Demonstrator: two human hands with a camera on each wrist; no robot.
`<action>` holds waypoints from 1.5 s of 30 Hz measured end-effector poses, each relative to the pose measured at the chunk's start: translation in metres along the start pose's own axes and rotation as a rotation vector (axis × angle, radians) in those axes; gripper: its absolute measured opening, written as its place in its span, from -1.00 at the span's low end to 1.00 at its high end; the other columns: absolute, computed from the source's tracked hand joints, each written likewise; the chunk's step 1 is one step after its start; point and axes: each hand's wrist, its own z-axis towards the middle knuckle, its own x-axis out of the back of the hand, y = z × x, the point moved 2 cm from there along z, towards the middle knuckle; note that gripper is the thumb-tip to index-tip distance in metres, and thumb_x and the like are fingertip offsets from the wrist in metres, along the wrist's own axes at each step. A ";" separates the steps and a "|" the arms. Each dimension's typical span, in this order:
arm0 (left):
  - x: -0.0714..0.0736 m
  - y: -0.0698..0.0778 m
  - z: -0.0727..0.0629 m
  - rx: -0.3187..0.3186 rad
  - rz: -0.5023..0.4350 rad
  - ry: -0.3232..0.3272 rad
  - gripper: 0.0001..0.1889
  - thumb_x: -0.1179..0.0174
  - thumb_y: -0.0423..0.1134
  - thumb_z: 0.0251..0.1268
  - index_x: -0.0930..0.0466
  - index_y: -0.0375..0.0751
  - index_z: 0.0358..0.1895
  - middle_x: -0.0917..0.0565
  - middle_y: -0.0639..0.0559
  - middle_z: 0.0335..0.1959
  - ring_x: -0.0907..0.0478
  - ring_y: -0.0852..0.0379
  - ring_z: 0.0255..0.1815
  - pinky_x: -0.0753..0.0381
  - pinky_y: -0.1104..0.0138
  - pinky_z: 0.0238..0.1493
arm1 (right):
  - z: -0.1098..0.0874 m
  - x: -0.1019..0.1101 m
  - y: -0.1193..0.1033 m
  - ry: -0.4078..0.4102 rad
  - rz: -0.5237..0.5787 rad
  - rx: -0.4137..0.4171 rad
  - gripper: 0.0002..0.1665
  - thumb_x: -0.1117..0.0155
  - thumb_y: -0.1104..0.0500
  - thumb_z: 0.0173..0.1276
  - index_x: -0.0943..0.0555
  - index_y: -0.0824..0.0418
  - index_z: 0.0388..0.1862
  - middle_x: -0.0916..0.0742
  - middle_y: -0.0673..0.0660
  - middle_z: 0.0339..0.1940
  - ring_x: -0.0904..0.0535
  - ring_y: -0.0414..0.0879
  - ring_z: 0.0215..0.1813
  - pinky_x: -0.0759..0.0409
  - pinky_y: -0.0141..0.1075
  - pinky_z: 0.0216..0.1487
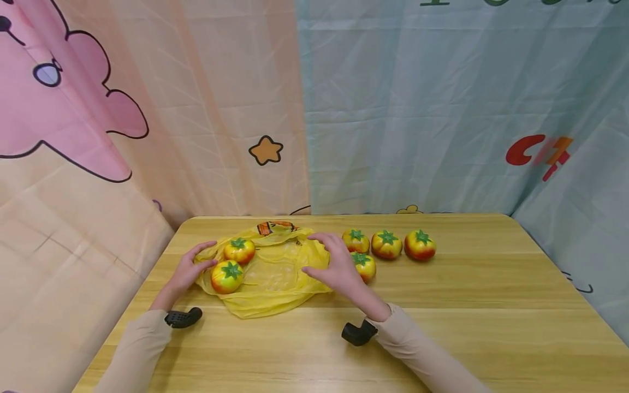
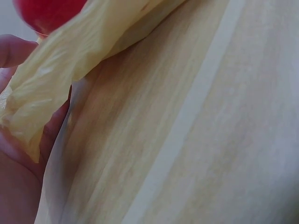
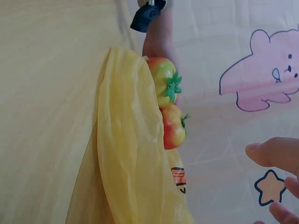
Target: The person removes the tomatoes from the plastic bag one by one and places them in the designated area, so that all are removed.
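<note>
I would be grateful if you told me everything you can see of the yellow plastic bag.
The yellow plastic bag looks thin, translucent and wrinkled, with an orange-and-black print near its far edge. It lies loosely spread on the wood-grain table, two red-and-yellow tomatoes resting on its left part. The left hand touches its left edge; whether the right hand touches it is unclear.

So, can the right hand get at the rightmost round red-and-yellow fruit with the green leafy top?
Probably yes: the right hand looks empty, and nothing covers that fruit or blocks its near side. Three similar fruits sit nearer the hand, so it may have to go around them.
</note>
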 end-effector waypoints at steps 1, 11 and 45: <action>0.000 0.000 0.000 0.003 -0.001 -0.001 -0.43 -0.12 -0.23 0.39 -0.22 -0.39 0.38 -0.18 -0.35 0.44 -0.02 -0.24 0.46 -0.28 0.39 0.30 | 0.001 -0.003 -0.001 0.000 0.001 0.007 -0.29 -0.57 0.19 -0.02 -0.53 0.12 0.17 -0.57 0.15 0.16 -0.43 0.06 0.19 -0.49 0.03 0.13; 0.000 -0.002 0.001 0.002 0.003 -0.007 -0.43 -0.12 -0.23 0.39 -0.22 -0.38 0.38 -0.18 -0.34 0.44 -0.02 -0.24 0.46 -0.25 0.55 0.20 | 0.010 -0.030 -0.011 -0.050 0.038 0.018 -0.29 -0.55 0.14 0.02 -0.51 0.15 0.19 -0.57 0.16 0.12 -0.45 0.07 0.14 -0.51 0.04 0.12; 0.001 -0.002 0.000 -0.015 -0.015 -0.010 -0.44 -0.11 -0.26 0.39 -0.23 -0.38 0.38 -0.17 -0.35 0.44 0.00 -0.26 0.47 -0.24 0.55 0.17 | 0.034 -0.100 -0.040 -0.133 0.144 0.014 -0.28 -0.54 0.20 0.02 -0.50 0.16 0.21 -0.56 0.15 0.16 -0.50 0.07 0.11 -0.56 -0.25 0.10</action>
